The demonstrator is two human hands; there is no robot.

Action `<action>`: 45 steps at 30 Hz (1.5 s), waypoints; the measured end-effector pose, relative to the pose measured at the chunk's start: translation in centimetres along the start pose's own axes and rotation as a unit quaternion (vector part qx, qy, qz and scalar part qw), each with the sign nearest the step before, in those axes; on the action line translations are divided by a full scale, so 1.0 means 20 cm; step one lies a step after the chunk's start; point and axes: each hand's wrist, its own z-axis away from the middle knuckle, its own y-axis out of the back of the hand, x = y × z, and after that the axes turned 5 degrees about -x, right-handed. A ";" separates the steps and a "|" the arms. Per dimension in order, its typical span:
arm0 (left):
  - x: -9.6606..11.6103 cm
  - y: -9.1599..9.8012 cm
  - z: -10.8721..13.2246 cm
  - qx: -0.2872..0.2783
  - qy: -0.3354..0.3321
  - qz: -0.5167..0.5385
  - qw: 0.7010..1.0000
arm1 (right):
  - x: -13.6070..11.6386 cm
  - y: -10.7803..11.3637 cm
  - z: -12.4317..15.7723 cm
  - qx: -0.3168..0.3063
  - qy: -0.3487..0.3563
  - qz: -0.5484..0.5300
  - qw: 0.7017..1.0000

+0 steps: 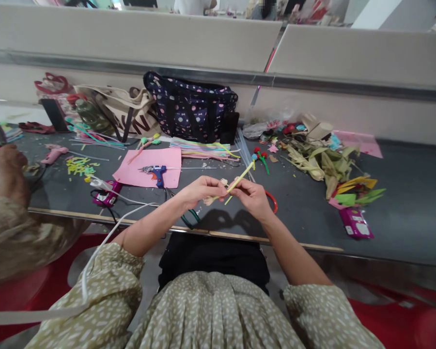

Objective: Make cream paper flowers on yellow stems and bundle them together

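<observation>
1. The left hand (205, 188) pinches the nearer part of a yellow strip (244, 173), a pale piece (208, 200) beside its fingertips.
2. The right hand (253, 196) also grips the strip in a narrow pinch; the strip slants above the table (298, 218), near its front edge.
3. Good handling likely means steadying with the left fingertips while the right works in small, even moves, since the strip looks easily bent.
4. The navy patterned bag (192, 109) and tan tote (138, 109) stand behind; their contents cannot be told.
</observation>
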 end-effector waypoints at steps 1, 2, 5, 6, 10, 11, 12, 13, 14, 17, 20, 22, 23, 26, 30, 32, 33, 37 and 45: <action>0.00 0.00 0.00 0.002 -0.002 0.010 1.000 | 0.00 0.00 0.00 -0.002 -0.002 0.001 1.000; -0.01 0.00 0.00 0.003 -0.004 0.018 1.000 | -0.01 0.00 0.00 -0.002 -0.003 0.001 1.000; -0.01 -0.01 0.00 0.004 -0.007 0.032 0.999 | -0.02 0.01 0.00 0.000 -0.005 -0.003 1.000; -0.01 -0.01 0.00 0.007 -0.006 0.032 0.999 | -0.02 0.00 0.00 0.002 -0.006 -0.006 1.000; 0.00 -0.03 0.00 0.029 -0.013 0.014 0.999 | -0.02 0.00 0.01 0.011 -0.006 -0.009 1.000; 0.00 -0.03 0.00 0.039 -0.015 0.009 0.999 | -0.01 0.00 0.01 0.012 -0.004 -0.004 1.000; 0.00 -0.03 0.00 0.049 -0.016 0.004 0.999 | -0.01 0.00 0.01 0.012 -0.002 0.001 1.000; 0.00 -0.04 0.00 0.058 -0.016 0.001 0.998 | -0.01 0.00 0.01 0.014 0.000 0.005 1.000; 0.00 -0.05 0.00 0.066 -0.016 -0.002 0.998 | 0.00 0.00 0.01 0.018 0.002 0.008 1.000; 0.00 -0.07 0.01 0.097 -0.032 -0.027 0.994 | 0.01 -0.02 0.02 0.044 0.009 -0.003 0.999; 0.00 -0.09 0.02 0.132 -0.078 -0.082 0.985 | 0.00 -0.04 0.02 0.072 0.010 -0.024 0.997; 0.00 -0.11 0.02 0.153 -0.124 -0.137 0.971 | -0.01 -0.05 0.02 0.089 0.002 -0.037 0.995; 0.00 -0.11 0.03 0.166 -0.148 -0.171 0.960 | -0.01 -0.06 0.02 0.095 -0.004 -0.046 0.994; -0.01 -0.11 0.03 0.211 -0.219 -0.290 0.907 | -0.02 -0.07 0.02 0.100 -0.026 -0.080 0.991; -0.02 -0.11 0.04 0.231 -0.318 -0.457 0.798 | 0.00 -0.08 0.02 0.100 -0.064 -0.130 0.984; -0.03 -0.11 0.05 0.228 -0.347 -0.526 0.742 | 0.01 -0.09 0.02 0.093 -0.072 -0.163 0.980; -0.03 -0.12 0.05 0.228 -0.354 -0.551 0.721 | 0.01 -0.09 0.01 0.089 -0.073 -0.176 0.978; -0.01 -0.12 0.06 0.221 -0.338 -0.554 0.727 | 0.00 -0.09 0.01 0.083 -0.044 -0.153 0.984; 0.09 -0.04 0.08 -0.013 -0.073 -0.170 0.983 | -0.01 -0.05 0.00 0.062 0.092 -0.026 0.994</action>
